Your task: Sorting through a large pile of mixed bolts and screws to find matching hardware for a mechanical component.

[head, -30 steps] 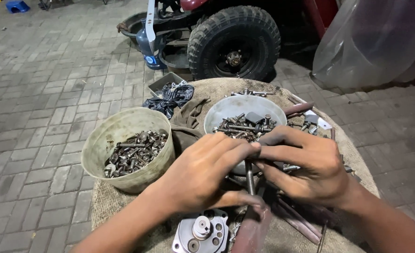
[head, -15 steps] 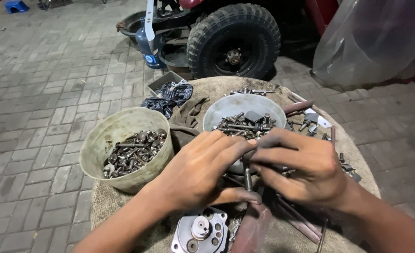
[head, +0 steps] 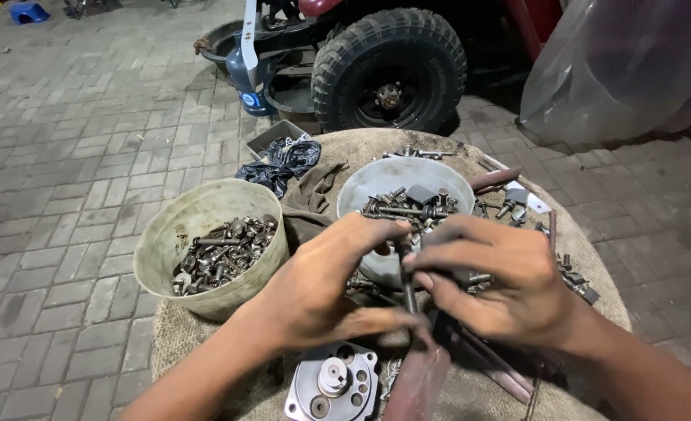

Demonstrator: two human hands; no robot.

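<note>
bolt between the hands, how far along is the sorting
Done: the cream bowl and grey bowl both hold bolts and nuts. In hand: left hand and right hand pinch one dark bolt upright. Left: loose hardware scattered on the burlap; metal plate lies untouched.

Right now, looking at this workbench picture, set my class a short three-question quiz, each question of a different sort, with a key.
1. True or false: the left hand and right hand meet around a thin dark metal rod.
2. Which bowl lies farther to the person's left? A. the grey bowl B. the cream bowl C. neither
3. Fill in: both bowls hold loose nuts and ____.

Key
1. True; both hands' fingers close on the rod between them.
2. B; the cream bowl sits at the sacking-covered table's left edge.
3. Bolts; a round metal flanged part lies apart, near the front edge.
</note>
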